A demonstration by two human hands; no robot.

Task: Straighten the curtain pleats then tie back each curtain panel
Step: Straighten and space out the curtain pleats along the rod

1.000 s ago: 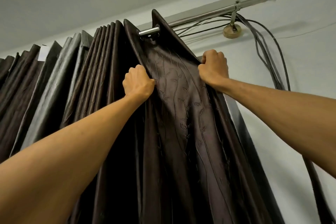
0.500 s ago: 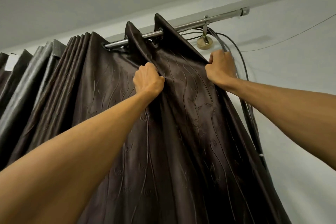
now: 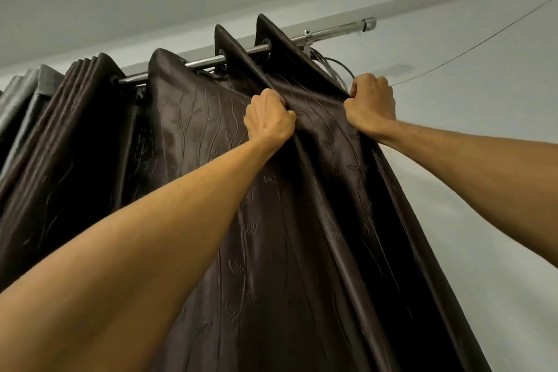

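A dark brown curtain panel with an embossed leaf pattern hangs by eyelets from a chrome rod near the ceiling. My left hand grips a pleat fold just below the rod. My right hand grips the panel's right edge, about a hand's width to the right of the left hand. The cloth between them is stretched fairly flat. Further left, more pleats are bunched tightly together on the rod.
A bundle of dark cables loops behind the curtain's right edge below the rod bracket. A thin wire runs up to the right across the white wall. A grey curtain hangs at the far left.
Both hands have pulled the curtain to the right along the rod. More pleats have opened out, and the cables are now mostly hidden behind the cloth.
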